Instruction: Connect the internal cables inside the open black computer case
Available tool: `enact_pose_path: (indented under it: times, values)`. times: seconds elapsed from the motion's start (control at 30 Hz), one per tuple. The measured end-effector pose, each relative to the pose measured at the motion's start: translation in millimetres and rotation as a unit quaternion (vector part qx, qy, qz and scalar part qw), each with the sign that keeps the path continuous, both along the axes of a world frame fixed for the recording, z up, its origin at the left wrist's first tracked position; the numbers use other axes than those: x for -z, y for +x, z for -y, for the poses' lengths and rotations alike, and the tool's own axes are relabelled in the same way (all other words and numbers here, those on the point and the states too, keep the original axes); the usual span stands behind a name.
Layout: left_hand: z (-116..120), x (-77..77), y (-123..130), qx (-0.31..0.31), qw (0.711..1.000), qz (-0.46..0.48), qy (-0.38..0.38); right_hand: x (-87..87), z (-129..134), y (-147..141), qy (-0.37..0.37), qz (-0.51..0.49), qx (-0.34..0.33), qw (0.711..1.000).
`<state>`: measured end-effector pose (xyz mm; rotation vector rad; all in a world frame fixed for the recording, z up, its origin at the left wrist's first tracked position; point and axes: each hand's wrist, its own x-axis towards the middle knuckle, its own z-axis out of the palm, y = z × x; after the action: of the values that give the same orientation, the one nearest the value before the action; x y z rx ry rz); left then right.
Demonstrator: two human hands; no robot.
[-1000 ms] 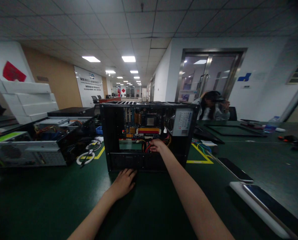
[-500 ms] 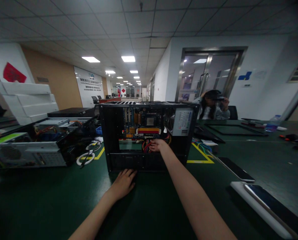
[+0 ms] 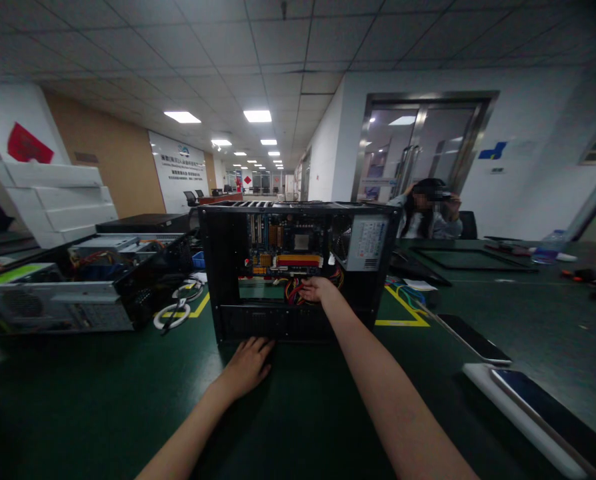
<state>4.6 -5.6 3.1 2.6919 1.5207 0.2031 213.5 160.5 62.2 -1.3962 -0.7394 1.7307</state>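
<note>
A black open computer case (image 3: 253, 321) stands upright on the green table (image 3: 178, 407). Inside it are a motherboard (image 3: 284, 241) and, at the upper right, a power supply (image 3: 368, 243) with a label. My right hand (image 3: 314, 289) reaches into the lower middle of the case, its fingers closed on a bundle of coloured cables (image 3: 293, 292). At the case's bottom front edge, my left hand (image 3: 249, 363) lies flat on the table with its fingers spread, holding nothing.
A second opened computer case (image 3: 88, 303) lies at the left, with coiled white cables (image 3: 172, 317) beside it. Phones (image 3: 473, 339) and a white box (image 3: 523, 413) lie at the right. Behind them are a black frame (image 3: 473, 260), a bottle (image 3: 548, 247) and a seated person (image 3: 428, 210).
</note>
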Motion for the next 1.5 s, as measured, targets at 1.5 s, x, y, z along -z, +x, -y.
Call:
enact_pose_path:
  times: [1.5]
  values:
    - [-1.1,-0.5,-0.9,0.002,1.0,-0.004,0.005,-4.9,3.7,-2.9,0.033,0.026,0.0,0.999]
